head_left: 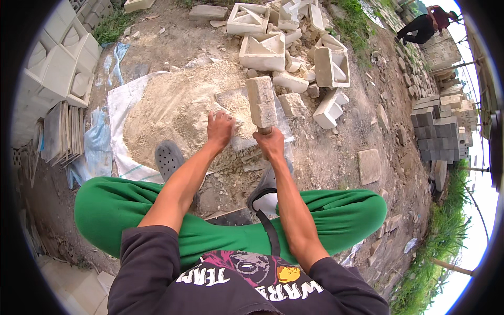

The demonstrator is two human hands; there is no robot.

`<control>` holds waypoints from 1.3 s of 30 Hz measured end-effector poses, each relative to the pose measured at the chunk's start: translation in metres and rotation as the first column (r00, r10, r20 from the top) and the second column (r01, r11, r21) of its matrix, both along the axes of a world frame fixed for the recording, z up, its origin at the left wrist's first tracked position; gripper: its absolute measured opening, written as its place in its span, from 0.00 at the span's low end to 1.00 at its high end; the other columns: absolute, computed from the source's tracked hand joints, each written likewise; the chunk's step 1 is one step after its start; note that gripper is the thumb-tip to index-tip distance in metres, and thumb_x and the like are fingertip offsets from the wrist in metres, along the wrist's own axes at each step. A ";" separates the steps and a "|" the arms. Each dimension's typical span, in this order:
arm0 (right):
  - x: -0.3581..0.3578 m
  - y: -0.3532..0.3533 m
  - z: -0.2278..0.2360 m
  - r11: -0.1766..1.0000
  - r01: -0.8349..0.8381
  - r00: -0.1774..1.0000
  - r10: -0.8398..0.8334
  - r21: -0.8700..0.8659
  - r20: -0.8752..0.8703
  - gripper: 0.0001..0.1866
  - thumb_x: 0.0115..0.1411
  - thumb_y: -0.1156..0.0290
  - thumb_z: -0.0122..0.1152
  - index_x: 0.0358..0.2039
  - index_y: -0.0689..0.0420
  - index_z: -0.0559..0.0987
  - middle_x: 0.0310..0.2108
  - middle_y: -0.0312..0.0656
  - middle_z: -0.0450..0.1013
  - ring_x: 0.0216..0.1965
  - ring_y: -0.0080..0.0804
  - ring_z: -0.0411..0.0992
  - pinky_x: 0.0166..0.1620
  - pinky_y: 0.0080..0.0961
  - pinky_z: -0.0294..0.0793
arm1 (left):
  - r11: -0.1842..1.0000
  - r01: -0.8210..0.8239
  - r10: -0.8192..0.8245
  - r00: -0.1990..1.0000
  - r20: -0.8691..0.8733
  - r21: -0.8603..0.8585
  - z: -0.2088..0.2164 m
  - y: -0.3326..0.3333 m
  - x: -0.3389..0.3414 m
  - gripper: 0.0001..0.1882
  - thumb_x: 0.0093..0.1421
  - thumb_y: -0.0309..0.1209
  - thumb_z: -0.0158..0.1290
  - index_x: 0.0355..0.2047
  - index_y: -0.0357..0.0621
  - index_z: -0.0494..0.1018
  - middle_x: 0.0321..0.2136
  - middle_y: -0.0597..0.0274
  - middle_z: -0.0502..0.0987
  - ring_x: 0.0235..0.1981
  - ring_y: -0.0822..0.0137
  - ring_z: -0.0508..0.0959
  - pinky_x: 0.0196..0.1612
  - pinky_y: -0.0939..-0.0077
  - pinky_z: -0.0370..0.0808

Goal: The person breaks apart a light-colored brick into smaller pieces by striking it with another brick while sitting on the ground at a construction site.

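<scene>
I sit on the ground in green trousers. My right hand (269, 143) grips the short handle of a mallet whose head is a long pale stone-coloured block (261, 101), raised upright. My left hand (220, 129) rests on crushed rubble on a flat grey slab (234, 102) in front of me, just left of the mallet. A heap of pale sandy powder (168, 110) lies on a white sack sheet to the left of the slab.
Broken pale cast blocks (286, 50) are piled beyond the slab. Stacked decorative blocks (58, 63) and thin tiles (60, 131) stand at left. Grey bricks (436, 131) are stacked at right. Another person (425, 26) bends over at far right. Grey clogs are on my feet.
</scene>
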State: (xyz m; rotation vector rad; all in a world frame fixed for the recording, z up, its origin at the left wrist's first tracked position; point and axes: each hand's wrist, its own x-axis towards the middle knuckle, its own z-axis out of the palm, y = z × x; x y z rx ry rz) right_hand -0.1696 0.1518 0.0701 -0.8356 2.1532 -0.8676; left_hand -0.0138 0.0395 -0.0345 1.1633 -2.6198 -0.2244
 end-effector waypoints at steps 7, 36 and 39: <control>0.003 0.002 -0.030 0.999 -0.042 0.996 0.042 0.002 -0.075 0.17 0.47 0.62 0.68 0.28 0.65 0.83 0.20 0.52 0.77 0.24 0.33 0.79 0.32 0.31 0.77 | 0.997 0.022 -0.023 0.999 0.022 0.079 0.008 -0.003 -0.006 0.09 0.56 0.39 0.61 0.37 0.55 0.83 0.40 0.71 0.82 0.53 0.64 0.73 0.62 0.53 0.58; 0.004 -0.004 -0.018 0.995 -0.041 0.992 0.029 -0.092 -0.127 0.16 0.47 0.62 0.67 0.21 0.64 0.80 0.13 0.49 0.73 0.18 0.37 0.76 0.26 0.35 0.72 | 0.973 0.227 -0.226 0.973 0.042 -0.033 0.011 -0.020 0.005 0.10 0.58 0.37 0.57 0.39 0.55 0.83 0.42 0.74 0.82 0.52 0.63 0.74 0.62 0.60 0.61; 0.009 -0.005 -0.032 0.989 0.065 0.994 -0.075 -0.130 -0.078 0.17 0.47 0.61 0.67 0.26 0.64 0.82 0.18 0.52 0.76 0.22 0.39 0.78 0.30 0.36 0.74 | 0.971 0.238 -0.234 0.967 0.100 -0.030 0.013 -0.022 0.003 0.09 0.61 0.36 0.54 0.38 0.56 0.84 0.42 0.74 0.82 0.53 0.66 0.73 0.62 0.61 0.61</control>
